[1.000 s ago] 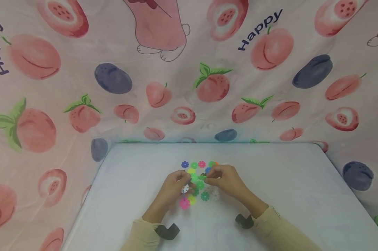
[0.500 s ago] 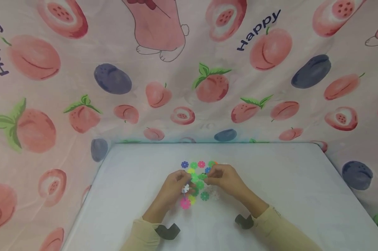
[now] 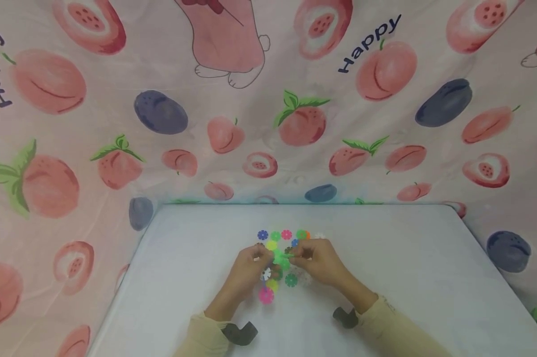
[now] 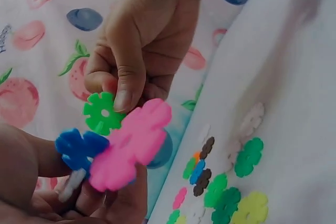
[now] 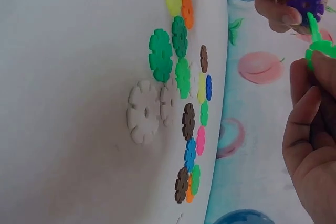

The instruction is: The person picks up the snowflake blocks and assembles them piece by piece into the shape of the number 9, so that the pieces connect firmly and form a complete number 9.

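My left hand (image 3: pixel 241 270) holds a joined group of slotted plastic flower discs. In it are a pink disc (image 4: pixel 128 145), a blue disc (image 4: pixel 81 149) and a white disc (image 3: pixel 266 273). Another pink disc (image 3: pixel 266 296) hangs lowest on this group in the head view. My right hand (image 3: pixel 319 260) pinches a bright green disc (image 4: pixel 102 113) between thumb and finger. In the right wrist view a thin green edge meets the purple-blue disc (image 5: pixel 305 4) at the left hand's fingers. Parts of the group are hidden behind the fingers.
Loose flower discs lie on the white table (image 3: pixel 384 258) beneath and beyond the hands, among them dark green (image 5: pixel 160 55), brown (image 5: pixel 188 121), whitish (image 5: pixel 144 112) and orange (image 5: pixel 187 11) ones. A fruit-print cloth (image 3: pixel 233 109) rises behind the table and at its sides.
Both hands have come slightly closer together and lower. The green disc in the right hand has moved left toward the held group, and the hanging pink disc has shifted down and slightly right.
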`<state>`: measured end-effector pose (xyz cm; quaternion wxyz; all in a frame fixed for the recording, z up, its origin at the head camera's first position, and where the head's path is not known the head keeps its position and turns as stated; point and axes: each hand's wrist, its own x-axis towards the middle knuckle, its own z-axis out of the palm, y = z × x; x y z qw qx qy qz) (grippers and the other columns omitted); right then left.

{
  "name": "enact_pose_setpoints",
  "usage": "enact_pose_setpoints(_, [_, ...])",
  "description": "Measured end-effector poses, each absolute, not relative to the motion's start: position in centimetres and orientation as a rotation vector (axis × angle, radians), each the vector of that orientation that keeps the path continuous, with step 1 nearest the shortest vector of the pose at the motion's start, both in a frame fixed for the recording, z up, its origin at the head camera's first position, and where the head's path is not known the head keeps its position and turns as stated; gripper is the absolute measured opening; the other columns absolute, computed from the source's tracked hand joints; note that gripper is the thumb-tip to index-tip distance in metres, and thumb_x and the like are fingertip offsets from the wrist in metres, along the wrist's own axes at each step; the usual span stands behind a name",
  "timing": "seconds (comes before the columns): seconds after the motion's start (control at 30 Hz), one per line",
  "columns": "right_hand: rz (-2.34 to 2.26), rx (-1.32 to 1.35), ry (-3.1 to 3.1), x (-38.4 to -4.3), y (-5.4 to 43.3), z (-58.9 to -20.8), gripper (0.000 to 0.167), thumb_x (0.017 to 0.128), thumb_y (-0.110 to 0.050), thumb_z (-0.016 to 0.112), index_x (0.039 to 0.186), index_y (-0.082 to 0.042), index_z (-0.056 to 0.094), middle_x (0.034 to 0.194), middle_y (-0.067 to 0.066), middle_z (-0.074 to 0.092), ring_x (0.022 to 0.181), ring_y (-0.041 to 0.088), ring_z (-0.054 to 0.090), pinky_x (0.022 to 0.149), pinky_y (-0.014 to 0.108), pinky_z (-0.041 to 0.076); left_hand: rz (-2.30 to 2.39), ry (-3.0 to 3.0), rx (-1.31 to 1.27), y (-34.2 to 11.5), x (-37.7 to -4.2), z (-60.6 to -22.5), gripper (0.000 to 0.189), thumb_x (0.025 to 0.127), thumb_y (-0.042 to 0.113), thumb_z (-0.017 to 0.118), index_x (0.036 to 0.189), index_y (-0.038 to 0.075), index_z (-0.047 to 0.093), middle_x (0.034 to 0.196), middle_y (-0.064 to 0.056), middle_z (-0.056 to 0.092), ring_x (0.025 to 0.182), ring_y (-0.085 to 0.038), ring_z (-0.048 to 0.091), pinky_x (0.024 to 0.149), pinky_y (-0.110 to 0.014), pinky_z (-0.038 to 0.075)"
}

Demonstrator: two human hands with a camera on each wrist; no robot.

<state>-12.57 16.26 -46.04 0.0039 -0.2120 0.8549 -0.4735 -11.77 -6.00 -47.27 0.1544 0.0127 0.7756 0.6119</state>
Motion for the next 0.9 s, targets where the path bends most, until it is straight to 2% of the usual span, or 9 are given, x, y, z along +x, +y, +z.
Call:
enact_pose_setpoints(0.03, [-1.474,-0.669,2.683,-12.5,16.3,-46.1,0.029,0.086,-0.003,0.078,0.068,-0.019,0.061,0.086,-0.007,0.076,0.09,0.01,0.073,0.079,0.027,0.059,1.742,2.25,0.044,-5.9,-11.7,-47.4,0.024,0.1,0.031,0.061,0.092,0.009,0.068,0.127,-0.012,0.07,0.132,-0.032,0.057,0.113,-0.059,0.039])
enact_pose_setpoints(0.07, [-1.462,-0.671,2.685,-12.4,16.3,-46.1,0.029,0.086,-0.003,0.078,0.069,-0.02,0.062,0.085,-0.008,0.075,0.089,0.009,0.072,0.08,0.027,0.059,1.727,2.269,0.057,-5.9,-11.6,-47.5,0.023,0.099,0.03,0.061,0.091,0.01,0.068,0.13,-0.013,0.067,0.134,-0.033,0.055,0.113,-0.06,0.039])
enact_pose_setpoints(0.17, [-1.425,-0.677,2.696,-12.2,16.4,-46.2,0.026,0.085,-0.004,0.078,0.071,-0.02,0.064,0.085,-0.01,0.074,0.089,0.008,0.071,0.084,0.029,0.06,1.708,2.302,0.106,-5.6,-11.4,-47.6,0.019,0.099,0.025,0.06,0.091,0.01,0.068,0.14,-0.018,0.06,0.124,-0.03,0.063,0.114,-0.058,0.041])
enact_pose_setpoints(0.27, [-1.411,-0.686,2.699,-12.0,16.4,-46.3,0.025,0.085,-0.003,0.078,0.073,-0.021,0.065,0.089,-0.011,0.076,0.092,0.009,0.072,0.087,0.032,0.061,1.701,2.317,0.137,-5.5,-11.3,-47.4,0.017,0.099,0.022,0.059,0.091,0.009,0.068,0.131,-0.016,0.064,0.101,-0.022,0.07,0.102,-0.051,0.051])
enact_pose_setpoints(0.3, [-1.409,-0.689,2.702,-12.0,16.4,-46.4,0.026,0.085,-0.003,0.078,0.072,-0.021,0.065,0.089,-0.011,0.076,0.093,0.009,0.073,0.088,0.032,0.061,1.706,2.317,0.143,-5.4,-11.3,-47.3,0.017,0.099,0.021,0.059,0.091,0.009,0.068,0.13,-0.015,0.064,0.099,-0.02,0.069,0.1,-0.048,0.052])
enact_pose_setpoints(0.43, [-1.422,-0.684,2.688,-12.1,16.5,-46.9,0.029,0.086,-0.004,0.079,0.071,-0.021,0.062,0.09,-0.011,0.076,0.093,0.009,0.073,0.088,0.033,0.061,1.708,2.295,0.16,-5.5,-11.4,-47.0,0.018,0.099,0.022,0.06,0.092,0.008,0.068,0.116,-0.008,0.067,0.097,-0.016,0.068,0.091,-0.039,0.053])
enact_pose_setpoints(0.53, [-1.437,-0.686,2.679,-12.4,16.7,-47.2,0.024,0.087,-0.009,0.079,0.073,-0.022,0.064,0.09,-0.009,0.076,0.092,0.008,0.073,0.087,0.031,0.061,1.684,2.276,0.166,-5.7,-11.5,-47.0,0.021,0.101,0.027,0.06,0.094,0.01,0.068,0.107,-0.004,0.07,0.102,-0.016,0.067,0.094,-0.04,0.051])
enact_pose_setpoints(0.8, [-1.45,-0.614,2.631,-13.2,17.3,-47.1,0.012,0.088,-0.018,0.08,0.085,-0.026,0.071,0.092,-0.012,0.075,0.091,0.008,0.071,0.083,0.028,0.059,1.704,2.2,0.158,-6.3,-12.0,-47.3,0.027,0.099,0.036,0.064,0.098,0.01,0.07,0.095,-0.009,0.074,0.093,-0.018,0.063,0.084,-0.033,0.049])
enact_pose_setpoints(0.9, [-1.383,-0.576,2.641,-13.5,17.6,-47.2,0.008,0.088,-0.02,0.08,0.09,-0.026,0.074,0.096,-0.013,0.075,0.092,0.008,0.07,0.081,0.028,0.059,1.727,2.182,0.142,-6.5,-12.0,-47.3,0.029,0.099,0.035,0.063,0.102,0.006,0.07,0.095,-0.009,0.072,0.094,-0.017,0.063,0.086,-0.031,0.048])
